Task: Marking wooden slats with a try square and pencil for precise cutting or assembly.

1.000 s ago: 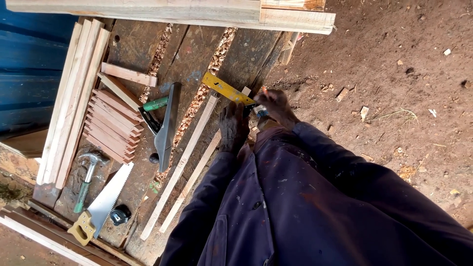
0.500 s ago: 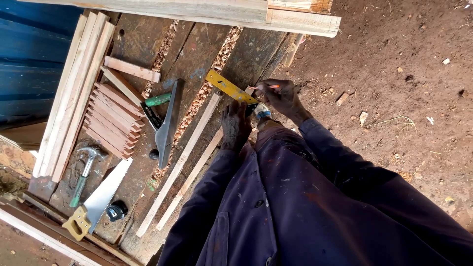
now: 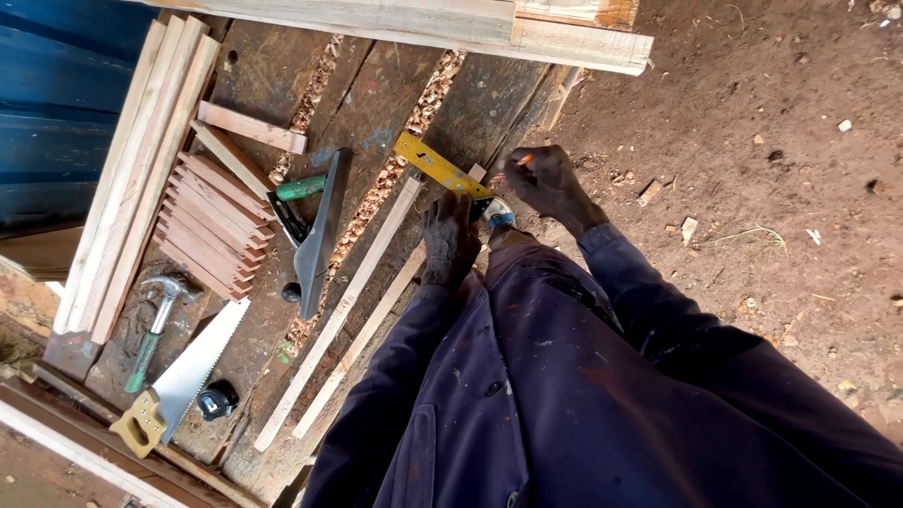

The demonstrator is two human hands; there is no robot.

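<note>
The dark plank workbench (image 3: 235, 56) is seen filling the left of the view, with red earth floor (image 3: 771, 235) off at three o'clock. Long pale timber (image 3: 423, 23) is laid across the top at twelve, and a bundle of long battens (image 3: 132, 169) runs down the left edge beside a fanned stack of short reddish slats (image 3: 212, 226).

At the centre, the thin wooden strip (image 3: 343, 301) is stretched from seven o'clock up to one, a second strip (image 3: 362, 343) lying just beside it. The left hand (image 3: 450, 240) is pressed flat, fingers together, over the upper end of the strip and the stock of the yellow try square (image 3: 440, 169), whose blade points away to ten o'clock. The right hand (image 3: 544, 179) is held closed on a small orange-tipped pencil (image 3: 523, 158), at two o'clock from the left hand and near the strip's end.

No containers are seen. A handsaw (image 3: 183, 381), claw hammer (image 3: 155, 325), green-handled tool (image 3: 301, 188) and dark plane-like tool (image 3: 320, 235) are left lying on the bench.
</note>
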